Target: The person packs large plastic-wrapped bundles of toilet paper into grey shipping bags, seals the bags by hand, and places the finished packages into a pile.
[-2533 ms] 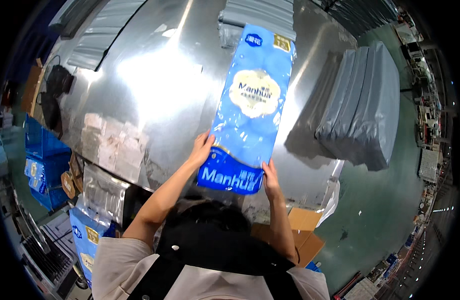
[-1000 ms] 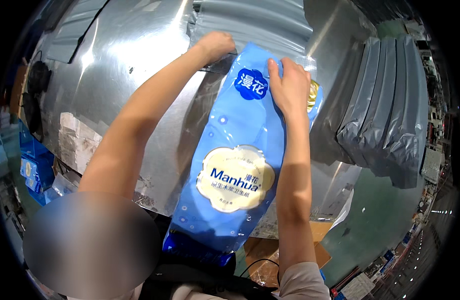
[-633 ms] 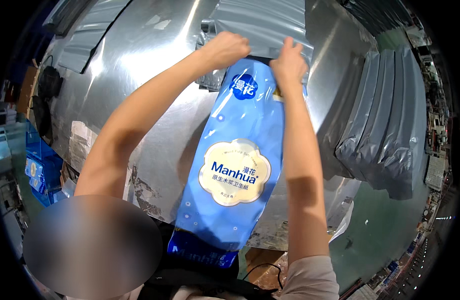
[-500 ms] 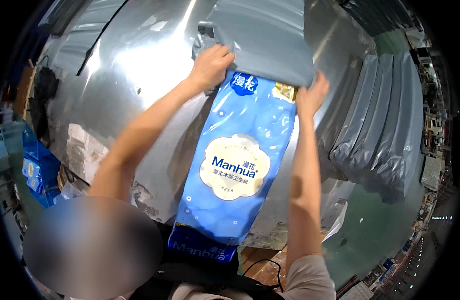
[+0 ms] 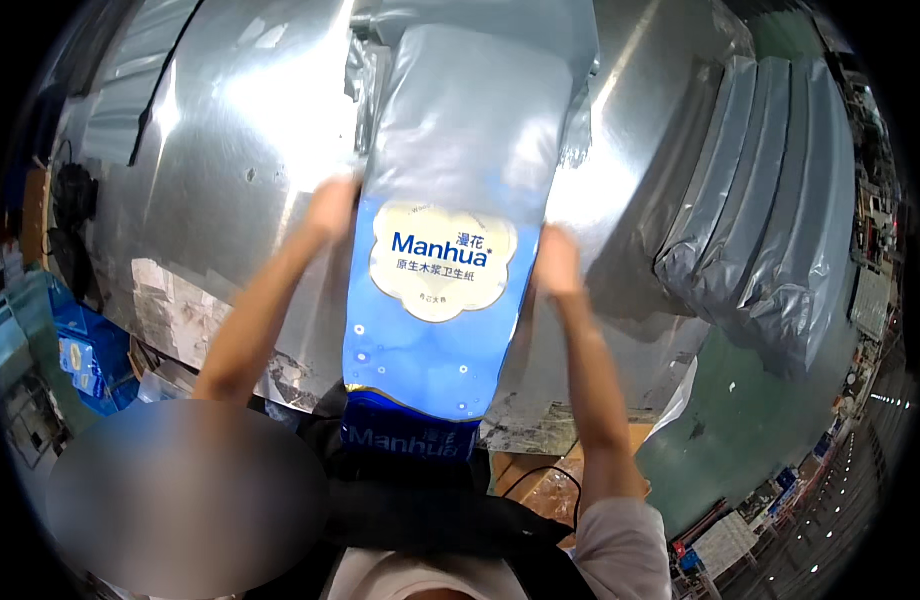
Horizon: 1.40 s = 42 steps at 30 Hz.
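Observation:
A long blue pack of toilet paper (image 5: pixel 420 355) with a cream flower-shaped label lies on the metal table, its dark blue near end close to my body. The far part of the pack sits inside a grey plastic mailing bag (image 5: pixel 470 110), whose mouth reaches to about the top of the label. My left hand (image 5: pixel 333 207) is at the left edge of the pack near the bag's mouth. On the opposite side, my right hand (image 5: pixel 557 262) is beside the pack's right edge. Both hands are smeared by motion, and their fingertips are hard to make out.
Several filled grey bags (image 5: pixel 755 200) lie in a row at the table's right edge. More grey plastic (image 5: pixel 145 80) lies at the far left. The shiny metal table (image 5: pixel 250 130) surrounds the pack. Blue packs (image 5: pixel 95 355) stand below the table's left side.
The grey bag now covers more of the pack, down to the label, where before it covered only the far end. Both hands have come nearer to me along the pack's sides.

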Tool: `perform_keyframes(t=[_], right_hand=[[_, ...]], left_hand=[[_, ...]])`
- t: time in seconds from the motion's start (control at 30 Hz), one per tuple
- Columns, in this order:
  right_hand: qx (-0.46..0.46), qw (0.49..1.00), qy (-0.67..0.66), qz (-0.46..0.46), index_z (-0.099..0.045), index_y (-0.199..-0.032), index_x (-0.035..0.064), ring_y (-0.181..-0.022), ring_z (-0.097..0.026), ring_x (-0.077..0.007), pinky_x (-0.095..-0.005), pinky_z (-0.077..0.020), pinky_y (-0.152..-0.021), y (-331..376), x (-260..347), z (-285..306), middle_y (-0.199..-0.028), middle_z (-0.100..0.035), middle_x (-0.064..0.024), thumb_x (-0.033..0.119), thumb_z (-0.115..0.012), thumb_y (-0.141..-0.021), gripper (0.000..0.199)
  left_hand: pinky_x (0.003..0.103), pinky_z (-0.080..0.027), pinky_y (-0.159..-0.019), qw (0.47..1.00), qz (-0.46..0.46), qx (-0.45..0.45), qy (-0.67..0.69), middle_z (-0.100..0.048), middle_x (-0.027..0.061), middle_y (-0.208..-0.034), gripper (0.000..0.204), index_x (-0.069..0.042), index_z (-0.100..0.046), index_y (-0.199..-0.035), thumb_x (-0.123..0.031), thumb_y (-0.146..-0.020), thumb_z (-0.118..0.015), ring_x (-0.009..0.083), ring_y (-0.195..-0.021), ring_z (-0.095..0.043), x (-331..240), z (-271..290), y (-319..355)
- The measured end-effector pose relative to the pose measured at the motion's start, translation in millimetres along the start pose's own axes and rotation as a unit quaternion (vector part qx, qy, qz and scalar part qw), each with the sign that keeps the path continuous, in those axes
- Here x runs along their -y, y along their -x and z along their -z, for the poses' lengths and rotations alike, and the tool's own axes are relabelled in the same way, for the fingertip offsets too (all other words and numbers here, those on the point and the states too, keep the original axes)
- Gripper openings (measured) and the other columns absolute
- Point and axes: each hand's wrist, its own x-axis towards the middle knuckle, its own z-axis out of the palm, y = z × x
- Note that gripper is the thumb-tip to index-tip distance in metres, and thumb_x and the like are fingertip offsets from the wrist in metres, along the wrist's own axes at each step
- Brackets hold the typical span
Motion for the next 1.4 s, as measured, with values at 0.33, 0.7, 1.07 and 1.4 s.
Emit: perform_keyframes(t=[0.33, 0.7, 1.07, 1.4], right_hand=[[0.374, 0.894, -0.236, -0.070, -0.059, -0.093, 0.0035, -0.084, -0.057, -0.0355, -0.0414, -0.0454, -0.073, 305.3, 124.3, -45.7, -0.090, -0.060, -0.0179, 0.012, -0.048, -0.076, 0.022], [0.211, 0.957, -0.080, -0.182, -0.061, -0.071, 0.0013, -0.067, -0.058, -0.0361, -0.0409, -0.0465, -0.063, 280.7, 86.6, -9.8, -0.068, -0.059, -0.0192, 0.036, -0.057, -0.072, 0.035], [0.267, 0.955, -0.099, -0.081, -0.047, -0.115, 0.0026, -0.108, -0.044, -0.0387, -0.0443, -0.0337, -0.093, 225.0, 235.1, -43.9, -0.120, -0.044, -0.0232, 0.028, -0.045, -0.080, 0.043], [0.082, 0.925, -0.353, 0.113, -0.061, -0.087, 0.0033, -0.080, -0.057, -0.0341, -0.0403, -0.0452, -0.070, 235.1, 311.7, -70.6, -0.083, -0.060, -0.0177, 0.016, -0.059, -0.073, 0.018]], left_hand=[[0.038, -0.045, -0.077, 0.925, -0.067, 0.230, 0.293, -0.060, 0.0131, -0.099, 0.040, -0.001, -0.055, -0.105, -0.019, -0.070, -0.065, 0.0272, -0.087, -0.057, 5.0, -77.8, 320.5], [0.033, -0.043, -0.046, 0.970, 0.075, 0.151, 0.175, -0.055, 0.0109, -0.051, 0.029, 0.004, -0.055, -0.063, -0.021, -0.077, -0.061, 0.0178, -0.049, -0.056, 15.3, -56.2, 325.6], [0.025, -0.040, -0.042, 0.936, 0.158, 0.045, 0.313, -0.054, 0.0060, -0.049, 0.037, 0.002, -0.053, -0.060, -0.024, -0.086, -0.051, 0.0108, -0.042, -0.051, 14.8, -71.8, 389.6], [0.023, -0.044, -0.068, 0.897, 0.083, 0.082, 0.427, -0.058, 0.0019, -0.075, 0.020, 0.003, -0.058, -0.083, -0.010, -0.088, -0.044, 0.0076, -0.071, -0.053, 42.5, -76.5, 382.9]])
